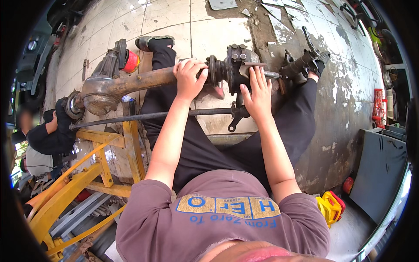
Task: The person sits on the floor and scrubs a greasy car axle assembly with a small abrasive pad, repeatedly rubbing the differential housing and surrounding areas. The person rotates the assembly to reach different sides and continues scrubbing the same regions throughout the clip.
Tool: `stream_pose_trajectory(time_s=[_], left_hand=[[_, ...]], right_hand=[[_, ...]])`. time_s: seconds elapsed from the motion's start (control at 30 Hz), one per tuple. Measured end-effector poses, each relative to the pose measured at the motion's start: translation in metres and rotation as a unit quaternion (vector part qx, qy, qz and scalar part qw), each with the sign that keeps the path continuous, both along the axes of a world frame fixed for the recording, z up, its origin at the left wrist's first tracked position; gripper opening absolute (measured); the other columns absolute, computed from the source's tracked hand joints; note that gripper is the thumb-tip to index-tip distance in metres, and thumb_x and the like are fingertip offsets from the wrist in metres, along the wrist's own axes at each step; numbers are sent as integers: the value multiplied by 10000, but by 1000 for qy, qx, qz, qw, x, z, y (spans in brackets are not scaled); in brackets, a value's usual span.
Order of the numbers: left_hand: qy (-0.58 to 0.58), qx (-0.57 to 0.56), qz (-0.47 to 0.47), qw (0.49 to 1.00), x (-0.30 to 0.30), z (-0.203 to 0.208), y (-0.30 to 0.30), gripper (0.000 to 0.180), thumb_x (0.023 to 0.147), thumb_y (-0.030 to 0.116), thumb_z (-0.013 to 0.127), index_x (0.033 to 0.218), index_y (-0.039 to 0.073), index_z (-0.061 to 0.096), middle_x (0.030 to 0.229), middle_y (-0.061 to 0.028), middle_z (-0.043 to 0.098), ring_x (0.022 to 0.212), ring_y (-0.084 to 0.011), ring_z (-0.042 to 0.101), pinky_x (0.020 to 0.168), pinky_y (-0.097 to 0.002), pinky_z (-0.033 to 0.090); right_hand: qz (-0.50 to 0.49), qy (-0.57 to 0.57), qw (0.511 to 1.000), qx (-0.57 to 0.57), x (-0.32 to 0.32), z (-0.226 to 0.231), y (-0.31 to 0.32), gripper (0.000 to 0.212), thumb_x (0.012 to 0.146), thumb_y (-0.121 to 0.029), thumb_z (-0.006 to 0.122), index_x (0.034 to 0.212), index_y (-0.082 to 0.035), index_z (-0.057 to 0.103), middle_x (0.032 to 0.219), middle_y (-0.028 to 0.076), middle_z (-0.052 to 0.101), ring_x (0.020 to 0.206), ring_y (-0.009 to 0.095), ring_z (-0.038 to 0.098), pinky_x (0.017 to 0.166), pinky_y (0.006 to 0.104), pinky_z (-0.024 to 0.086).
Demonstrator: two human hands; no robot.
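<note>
A rusty brown axle lies across in front of me, above my outstretched legs, with a bulging differential housing on its left. My left hand curls over the axle tube just left of a dark ringed flange. My right hand lies with straight fingers against a curved metal plate on the dark, greasy steering knuckle. Its thumb is apart, and the palm side is hidden. A long thin rod runs nearer to me, ending at a steering arm with an eye.
A yellow metal frame stands at the left. Another person in dark clothing is near the axle's left end. A red-and-yellow can sits behind the axle. At right are a dark cylindrical part, a grey metal box and a yellow-red object.
</note>
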State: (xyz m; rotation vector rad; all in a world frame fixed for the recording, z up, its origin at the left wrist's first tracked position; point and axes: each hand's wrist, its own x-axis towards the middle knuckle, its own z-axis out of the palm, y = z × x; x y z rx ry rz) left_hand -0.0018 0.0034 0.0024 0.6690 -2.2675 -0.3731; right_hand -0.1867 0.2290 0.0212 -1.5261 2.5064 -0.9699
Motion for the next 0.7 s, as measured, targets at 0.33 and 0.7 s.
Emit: stream_pose_trajectory(time_s=[0.33, 0.7], left_hand=[[-9, -3, 8, 1000, 1, 2, 3, 159, 1003, 330, 755, 1032, 203, 848, 1184, 23, 803, 1270, -242, 673, 1171, -486, 371], [-8, 6, 1, 1000, 3, 0, 6, 168, 1005, 336, 765, 1030, 186, 836, 1170, 19, 797, 1267, -241, 672, 1179, -481, 363]], right_hand=[[1, 33, 999, 13, 3, 3, 1, 722, 1143, -426, 655, 1729, -41, 479, 1842, 187, 415, 1727, 381, 349, 1332, 739, 273], [11, 39, 999, 31, 1, 1, 6, 778, 1110, -458, 690, 1729, -37, 479, 1825, 218, 426, 1726, 400, 344, 1342, 723, 265]])
